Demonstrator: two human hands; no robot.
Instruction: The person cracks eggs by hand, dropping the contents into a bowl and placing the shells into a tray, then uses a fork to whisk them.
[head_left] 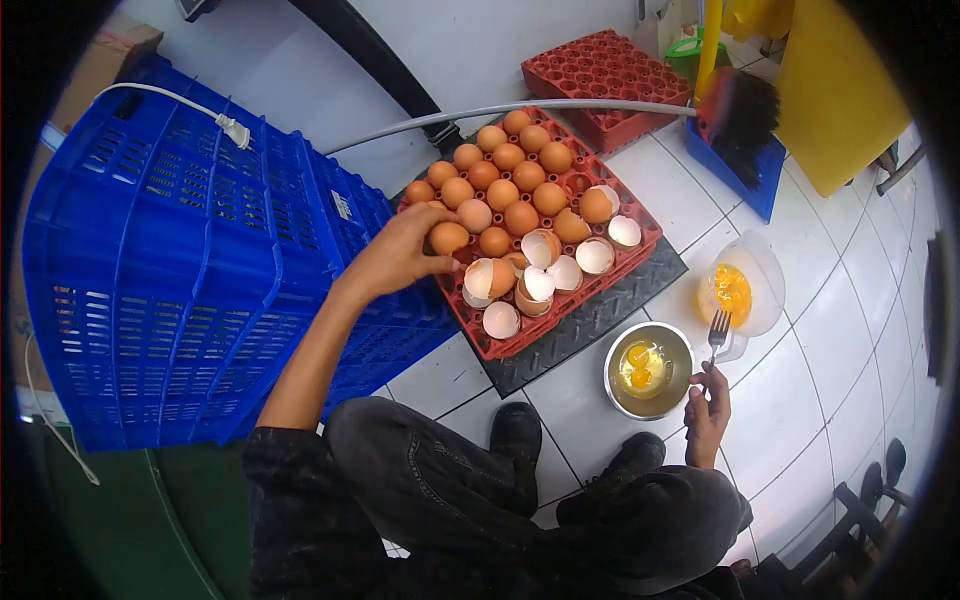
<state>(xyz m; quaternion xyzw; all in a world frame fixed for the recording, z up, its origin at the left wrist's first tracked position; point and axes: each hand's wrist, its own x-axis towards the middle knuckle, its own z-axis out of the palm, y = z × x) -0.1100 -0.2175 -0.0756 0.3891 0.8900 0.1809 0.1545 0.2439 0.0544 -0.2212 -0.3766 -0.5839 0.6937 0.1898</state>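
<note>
My left hand (400, 250) reaches to the red egg tray (520, 345) and closes its fingers around a brown egg (449, 237) at the tray's near left side. Several whole brown eggs fill the tray's far rows, and broken eggshells (540, 275) lie in its near rows. My right hand (708, 405) holds a fork (717, 335) upright beside a metal bowl (648, 370) on the floor, which contains cracked yolks. A clear plastic jug (742, 290) with yellow egg liquid stands just beyond the fork.
A big blue plastic crate (180, 280) stands at my left. A second red tray stack (605, 70), a blue dustpan with a brush (740, 140), a grey hose (520, 108) and a yellow board (835, 90) lie further off on the white tiled floor. My black shoes (520, 440) rest near the bowl.
</note>
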